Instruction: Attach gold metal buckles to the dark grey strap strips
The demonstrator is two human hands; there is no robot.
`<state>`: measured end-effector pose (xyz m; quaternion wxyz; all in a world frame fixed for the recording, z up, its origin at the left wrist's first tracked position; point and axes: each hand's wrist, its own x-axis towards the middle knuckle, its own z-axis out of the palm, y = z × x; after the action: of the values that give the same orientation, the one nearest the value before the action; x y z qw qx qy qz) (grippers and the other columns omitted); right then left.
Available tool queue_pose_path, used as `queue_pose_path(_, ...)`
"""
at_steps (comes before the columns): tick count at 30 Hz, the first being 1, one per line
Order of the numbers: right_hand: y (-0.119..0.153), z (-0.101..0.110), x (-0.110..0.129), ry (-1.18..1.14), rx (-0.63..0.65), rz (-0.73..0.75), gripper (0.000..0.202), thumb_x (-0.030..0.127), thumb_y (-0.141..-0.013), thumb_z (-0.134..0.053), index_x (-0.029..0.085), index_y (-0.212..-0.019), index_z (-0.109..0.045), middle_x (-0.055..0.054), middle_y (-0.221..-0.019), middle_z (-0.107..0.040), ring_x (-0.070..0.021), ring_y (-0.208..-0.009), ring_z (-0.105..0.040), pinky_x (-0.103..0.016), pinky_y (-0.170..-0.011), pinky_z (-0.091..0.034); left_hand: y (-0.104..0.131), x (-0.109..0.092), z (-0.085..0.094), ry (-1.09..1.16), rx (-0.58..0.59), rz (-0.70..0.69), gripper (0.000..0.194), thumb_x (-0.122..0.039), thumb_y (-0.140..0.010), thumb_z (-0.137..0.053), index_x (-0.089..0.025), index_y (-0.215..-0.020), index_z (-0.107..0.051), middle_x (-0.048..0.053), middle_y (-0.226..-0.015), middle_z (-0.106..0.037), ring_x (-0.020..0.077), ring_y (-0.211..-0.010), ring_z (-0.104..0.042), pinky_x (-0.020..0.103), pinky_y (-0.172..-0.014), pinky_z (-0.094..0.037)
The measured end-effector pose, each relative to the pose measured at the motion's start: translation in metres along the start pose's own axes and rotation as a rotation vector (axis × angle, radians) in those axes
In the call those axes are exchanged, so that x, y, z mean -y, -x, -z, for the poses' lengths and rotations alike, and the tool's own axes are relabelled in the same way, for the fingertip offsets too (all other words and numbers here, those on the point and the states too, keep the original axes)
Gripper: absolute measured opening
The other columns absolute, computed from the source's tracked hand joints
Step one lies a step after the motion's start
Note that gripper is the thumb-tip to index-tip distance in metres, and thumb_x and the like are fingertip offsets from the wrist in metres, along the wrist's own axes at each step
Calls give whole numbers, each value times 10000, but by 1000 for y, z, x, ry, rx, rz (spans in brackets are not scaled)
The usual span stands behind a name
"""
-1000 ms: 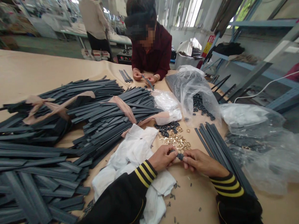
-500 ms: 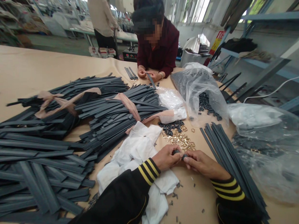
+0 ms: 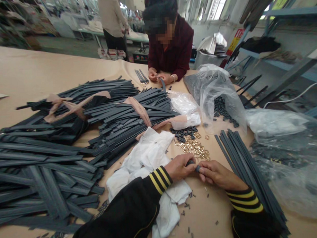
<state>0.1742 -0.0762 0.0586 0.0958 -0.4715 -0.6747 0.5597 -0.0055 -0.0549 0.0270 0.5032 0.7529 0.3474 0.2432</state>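
your left hand (image 3: pixel 181 165) and right hand (image 3: pixel 214 172) pinch a small dark piece (image 3: pixel 197 168) between them, just near of the gold buckles (image 3: pixel 194 149) on the bench (image 3: pixel 200 214). looks mid-work; can't tell how far. buckles and dark loops (image 3: pixel 184 133) lie loose, so plenty looks left. right strips (image 3: pixel 247 164): can't tell if done. left bundle (image 3: pixel 117 122) is tied, looks unused. far strips (image 3: pixel 141 76) show gold at near ends, look further along.
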Motion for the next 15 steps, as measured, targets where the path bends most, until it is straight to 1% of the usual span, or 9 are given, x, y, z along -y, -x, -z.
queue_pose_path(3, 1, -1, 0, -34, -16, -48, 382, 456, -814, -395, 145, -621, -504, 30, -481, -494, -79, -427, -451, -201, -441, -333, 1, -3, 3, 48, 38, -11, 110, -223, -767, -422, -139, -797, -489, -47, -592, -434, 73, -559, -374, 181, -520, -297)
queue_pose_path(6, 0, -2, 0, -35, -35, -57, 378, 465, -815, -384, 151, -632, -489, 11, -512, -543, -88, -435, -490, -204, -441, -363, 1, -4, 4, 42, 43, -12, 127, -237, -787, -407, -142, -813, -488, -45, -581, -446, 75, -547, -380, 183, -520, -305)
queue_pose_path(11, 1, -6, 3, -54, -36, -37, 378, 444, -822, -373, 150, -636, -520, 2, -517, -540, -97, -451, -500, -214, -459, -394, 2, -5, 2, -80, 14, 24, 161, -266, -813, -371, -161, -829, -492, -20, -630, -495, 99, -587, -442, 200, -553, -334)
queue_pose_path(13, 5, -9, -2, -76, -41, -59, 373, 461, -805, -392, 158, -645, -538, -10, -525, -550, -104, -448, -502, -219, -451, -403, 3, -8, 0, -146, 24, 57, 186, -293, -818, -367, -168, -877, -491, 5, -689, -526, 124, -629, -481, 224, -583, -353)
queue_pose_path(15, 3, -13, -13, -112, -98, -81, 347, 491, -751, -460, 170, -675, -569, -35, -581, -587, -110, -442, -500, -221, -420, -401, 3, -11, -4, -197, 62, 101, 237, -339, -815, -376, -182, -960, -479, 36, -762, -551, 162, -684, -514, 259, -613, -370)
